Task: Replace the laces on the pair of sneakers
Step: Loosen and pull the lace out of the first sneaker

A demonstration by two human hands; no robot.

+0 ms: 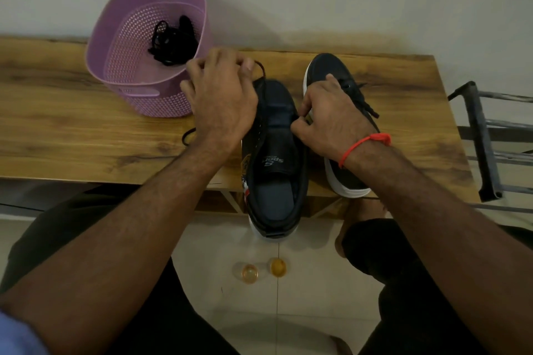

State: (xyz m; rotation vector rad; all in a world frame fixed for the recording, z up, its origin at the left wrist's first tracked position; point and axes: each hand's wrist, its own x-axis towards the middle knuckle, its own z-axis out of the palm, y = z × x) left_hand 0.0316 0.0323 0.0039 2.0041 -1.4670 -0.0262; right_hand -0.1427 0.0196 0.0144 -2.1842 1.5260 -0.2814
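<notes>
On the wooden surface (86, 130), two dark sneakers are set side by side, toes toward the wall. Near sneaker (274, 158): heel overhangs the surface edge; tongue is exposed, with no lace seen across it. Far sneaker (346, 176): white sole, black lace ends (366, 104) visible on the upper. Left hand (222, 98) is laid over the near sneaker's toe end, fingers curled; a dark lace (261, 69) is pinched at the fingertips and loops toward the shoe. A further stretch of lace (187, 135) lies on the surface below the wrist. Right hand (331, 118), red thread (363, 144) at the wrist, pinches the near sneaker's right edge. A purple basket (115, 78) beside the left hand holds bundled black laces (173, 43).
</notes>
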